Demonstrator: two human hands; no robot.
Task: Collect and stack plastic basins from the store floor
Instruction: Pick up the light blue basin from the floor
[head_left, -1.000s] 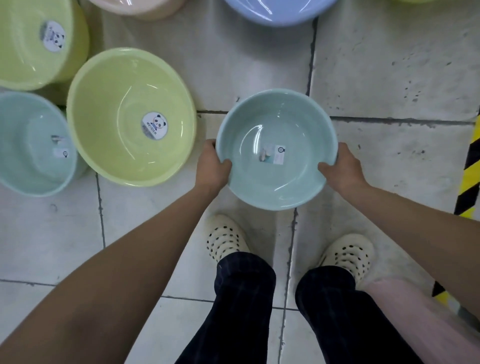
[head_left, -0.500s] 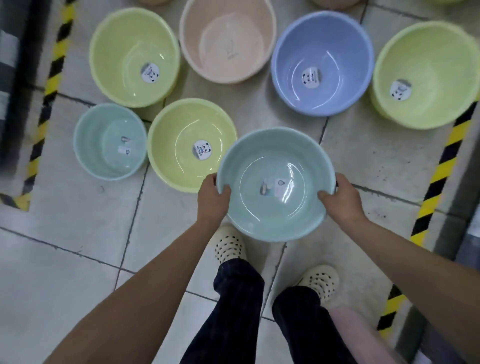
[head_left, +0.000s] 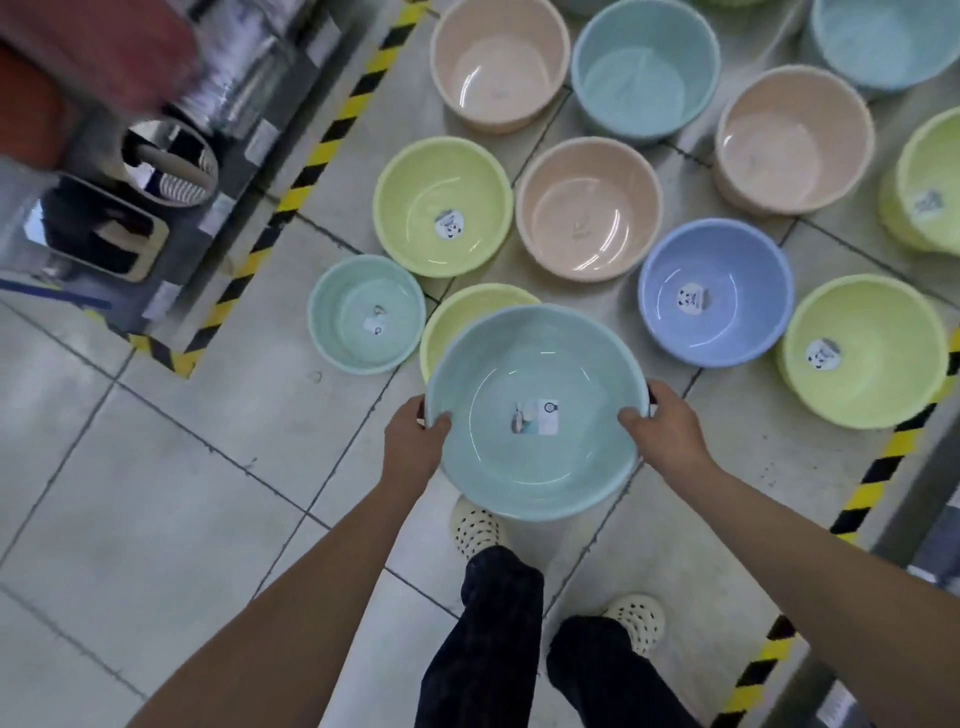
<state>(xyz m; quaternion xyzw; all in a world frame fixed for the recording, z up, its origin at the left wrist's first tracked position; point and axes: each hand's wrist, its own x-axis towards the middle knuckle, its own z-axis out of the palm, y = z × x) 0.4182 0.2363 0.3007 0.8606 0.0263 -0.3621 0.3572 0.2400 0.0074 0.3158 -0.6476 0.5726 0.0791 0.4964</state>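
At the far left stood a blurred metal shelf (head_left: 104, 182), edged by black-and-yellow hazard tape (head_left: 311, 161) on the tiled floor (head_left: 156, 467). Next came a small mint basin (head_left: 366, 314), upright on the tiles at about ten o'clock from the held basin. The left hand (head_left: 413, 441) gripped the held mint basin (head_left: 519, 364) at the nine o'clock point of its rim, thumb hooked over the inside wall and fingers curled beneath, out of sight. The basin hung above the floor in front of the person, over the left shoe (head_left: 475, 527), with its mouth facing straight up at the camera and its rim roughly level. Being round, it showed no long axis; a small label lay flat at the centre of its bottom. Its far edge covered part of a yellow-green basin (head_left: 467, 312) at eleven o'clock. Beyond, at twelve o'clock, a second yellow-green basin (head_left: 443, 207) and a peach basin (head_left: 588, 208) sat side by side, mouths up. The right hand (head_left: 662, 426) clasped the rim at three o'clock in the same way, thumb inside. At two o'clock a blue basin (head_left: 717, 292) rested on the floor, and further right a large yellow-green basin (head_left: 862, 351) sat just beside it, both open upward and bearing round stickers.
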